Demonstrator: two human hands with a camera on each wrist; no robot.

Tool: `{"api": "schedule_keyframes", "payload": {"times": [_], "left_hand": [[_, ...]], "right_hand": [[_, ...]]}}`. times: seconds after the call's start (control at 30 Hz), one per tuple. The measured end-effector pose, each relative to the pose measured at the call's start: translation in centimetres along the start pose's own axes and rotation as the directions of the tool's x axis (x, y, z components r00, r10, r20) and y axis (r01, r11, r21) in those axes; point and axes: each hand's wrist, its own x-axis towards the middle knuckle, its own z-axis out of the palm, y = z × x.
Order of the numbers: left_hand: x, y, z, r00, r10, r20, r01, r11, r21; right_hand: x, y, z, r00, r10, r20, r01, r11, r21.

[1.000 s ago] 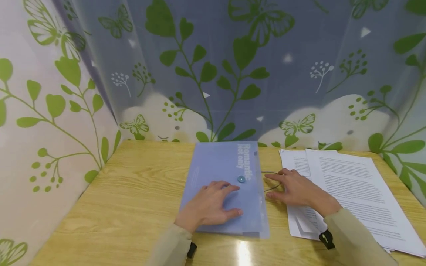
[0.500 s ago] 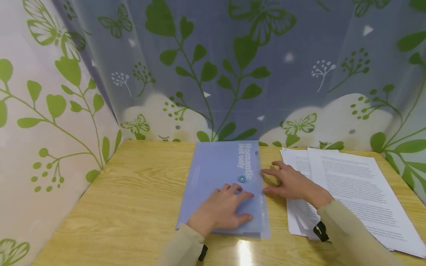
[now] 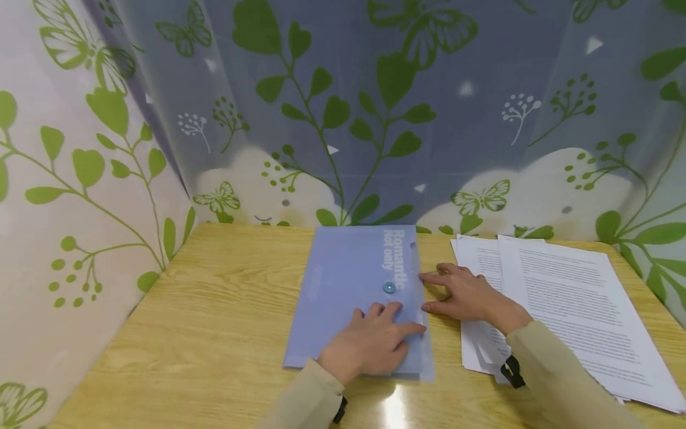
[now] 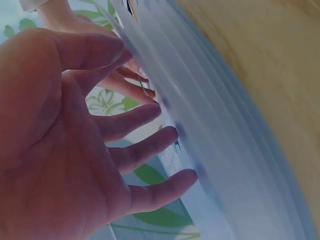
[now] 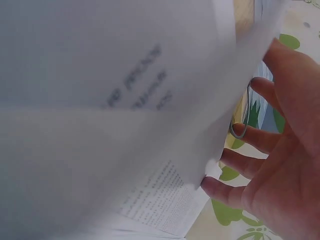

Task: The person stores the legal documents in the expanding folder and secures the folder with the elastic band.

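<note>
A lilac expanding file folder [image 3: 343,268] lies closed on the table, with white lettering and a teal button [image 3: 389,287]. My left hand [image 3: 372,342] rests on its lower right part, fingers spread, the index reaching the right edge. In the left wrist view the fingertips [image 4: 186,176] touch the cover beside the layered edges. At that right edge is my right hand [image 3: 463,295], index and thumb tips close to the folder. A thin grey elastic cord [image 5: 247,110] loops by its index and middle fingers in the right wrist view; those fingers are fairly straight.
A stack of printed paper sheets [image 3: 568,310] lies to the right, partly under the right forearm. Some sheets stick out at an angle. The wooden table [image 3: 214,310] meets a patterned curtain [image 3: 332,119] at the back and sides.
My left hand has slid right across the folder, its index now at the edge. My right hand has moved left to the folder's edge, and the cord stretched between them has slackened.
</note>
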Motion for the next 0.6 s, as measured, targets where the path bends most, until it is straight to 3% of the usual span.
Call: {"api": "schedule_keyframes", "payload": {"times": [0.23, 0.6], "left_hand": [[0.20, 0.44, 0.32, 1.000, -0.023, -0.020, 0.024, 0.999, 0.027], [0.74, -0.35, 0.15, 0.992, 0.006, -0.123, -0.020, 0.994, -0.111]], "right_hand": [[-0.08, 0.12, 0.16, 1.000, -0.005, -0.003, 0.005, 1.000, -0.008], [-0.10, 0.19, 0.21, 1.000, 0.007, 0.002, -0.007, 1.000, 0.003]]}}
